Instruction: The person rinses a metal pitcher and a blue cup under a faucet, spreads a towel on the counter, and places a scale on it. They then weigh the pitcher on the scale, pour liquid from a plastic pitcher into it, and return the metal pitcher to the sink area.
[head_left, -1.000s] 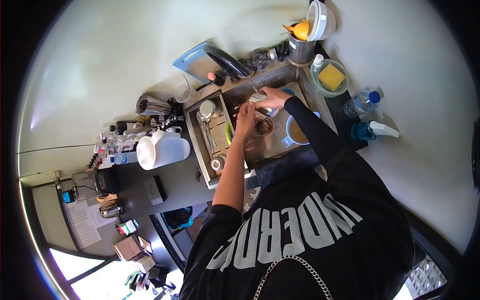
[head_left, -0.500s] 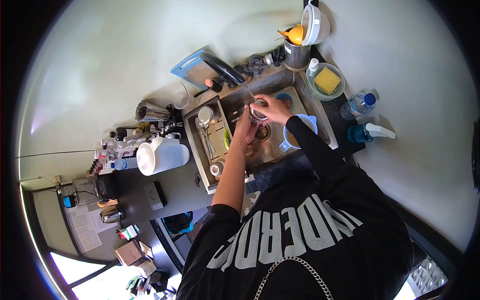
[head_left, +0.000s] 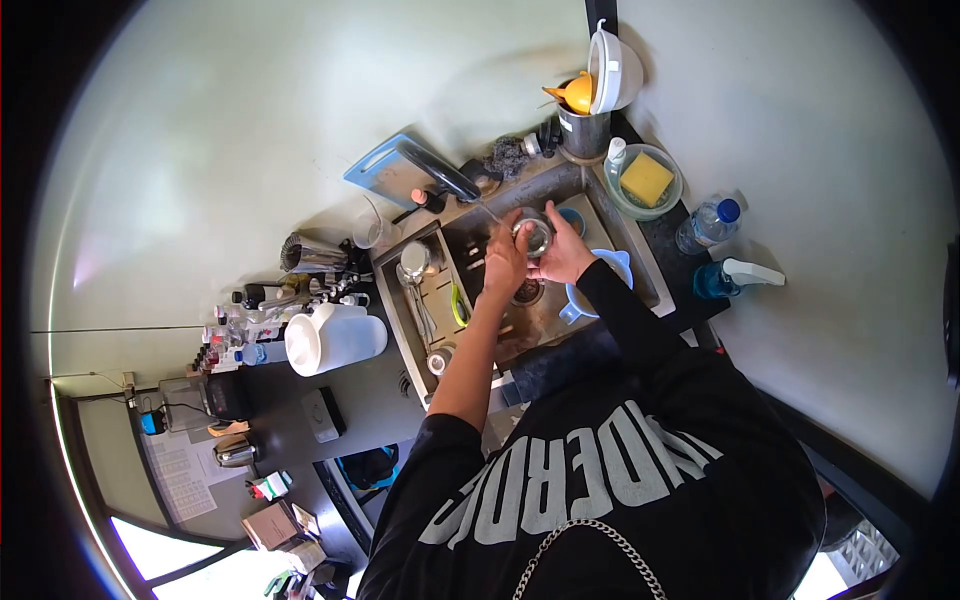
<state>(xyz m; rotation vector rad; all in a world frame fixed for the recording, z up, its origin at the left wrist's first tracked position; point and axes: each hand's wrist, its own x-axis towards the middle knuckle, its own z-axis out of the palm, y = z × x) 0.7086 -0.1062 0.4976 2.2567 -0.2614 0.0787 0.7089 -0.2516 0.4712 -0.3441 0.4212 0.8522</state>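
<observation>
Over the sink basin (head_left: pixel 520 340), a small clear glass jar (head_left: pixel 537 238) is held between both hands below the black faucet (head_left: pixel 440 168). My left hand (head_left: pixel 506 262) is closed on the jar's left side, fingers over it. My right hand (head_left: pixel 566 252) wraps its right side, the thumb side upward. A thin stream of water seems to run from the faucet towards the jar. Below the hands is the drain (head_left: pixel 528 291). A blue-rimmed measuring jug (head_left: pixel 615 266) stands in the basin beside my right wrist, and a blue round item (head_left: pixel 572 220) lies behind the hand.
Left of the basin, a tray section holds jars (head_left: pixel 417 262) and a green-handled tool (head_left: pixel 459 304). A white pitcher (head_left: pixel 335 340) stands farther left. To the right are a bowl with a yellow sponge (head_left: pixel 647 180), a water bottle (head_left: pixel 708 225) and a spray bottle (head_left: pixel 735 277).
The jar has shifted slightly right and turned in my hands. My right hand has moved from over its top to its right side, while my left fingers have come over it.
</observation>
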